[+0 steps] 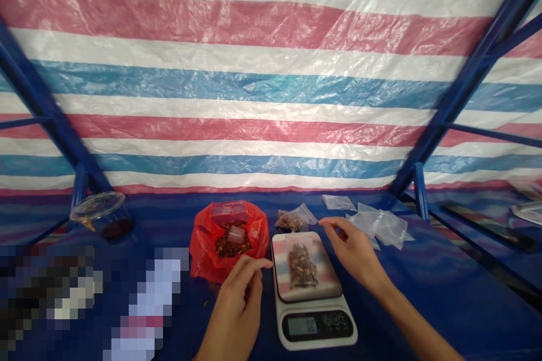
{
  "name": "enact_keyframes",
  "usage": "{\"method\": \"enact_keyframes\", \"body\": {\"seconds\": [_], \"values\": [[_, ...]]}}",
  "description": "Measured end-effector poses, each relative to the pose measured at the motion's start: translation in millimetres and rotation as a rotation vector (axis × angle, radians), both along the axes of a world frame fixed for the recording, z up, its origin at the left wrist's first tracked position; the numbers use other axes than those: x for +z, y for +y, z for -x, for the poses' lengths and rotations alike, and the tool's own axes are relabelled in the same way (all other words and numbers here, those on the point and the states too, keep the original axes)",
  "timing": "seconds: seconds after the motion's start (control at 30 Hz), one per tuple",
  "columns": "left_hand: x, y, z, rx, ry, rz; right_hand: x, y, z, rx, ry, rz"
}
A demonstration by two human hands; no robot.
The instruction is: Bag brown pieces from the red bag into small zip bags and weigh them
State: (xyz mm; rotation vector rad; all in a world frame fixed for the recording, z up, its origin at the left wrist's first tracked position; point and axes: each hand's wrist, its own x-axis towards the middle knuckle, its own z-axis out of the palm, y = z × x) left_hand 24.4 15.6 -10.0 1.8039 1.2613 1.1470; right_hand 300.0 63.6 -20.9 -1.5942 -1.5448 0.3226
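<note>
A white digital kitchen scale [311,316] stands on the blue table in front of me. A small clear bag of brown pieces [302,265] lies on its platform. My left hand [237,307] hovers just left of the scale, fingers loosely curled and pointing toward it, holding nothing. My right hand [353,251] reaches over the scale's far right corner, thumb and forefinger pinched near a filled small bag [292,220] behind the scale. I cannot tell whether it touches that bag. A red plastic bag [203,248] of brown pieces sits open to the left.
Several empty clear bags [376,223] lie right of the scale. A clear lidded tub [104,214] stands at the far left. Blue metal frame bars [461,90] rise on both sides before a striped tarpaulin [254,79]. Pixelated patches cover the lower left.
</note>
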Motion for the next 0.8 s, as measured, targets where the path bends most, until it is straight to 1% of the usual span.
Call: {"method": "enact_keyframes", "body": {"seconds": [0.1,0.3,0.47,0.63,0.73,0.8], "values": [[0.8,-0.3,-2.2,-0.005,0.003,0.007,2.5,-0.4,8.5,0.023,0.009,-0.019],[-2.0,2.3,-4.9,0.070,0.009,-0.017,5.1,-2.3,20.2,0.084,-0.052,-0.005],[-1.6,1.7,-6.1,0.062,-0.012,-0.027,5.0,-4.2,24.0,0.091,-0.101,0.003],[-0.6,1.0,-6.0,0.055,-0.030,-0.016,4.9,-5.8,25.7,0.108,-0.123,0.082],[0.5,2.5,-7.1,0.055,-0.039,0.010,10.9,-7.8,29.6,0.150,-0.065,0.081],[1.5,3.4,-8.9,0.064,-0.048,0.043,18.4,-11.2,36.4,0.243,0.050,0.070]]}}
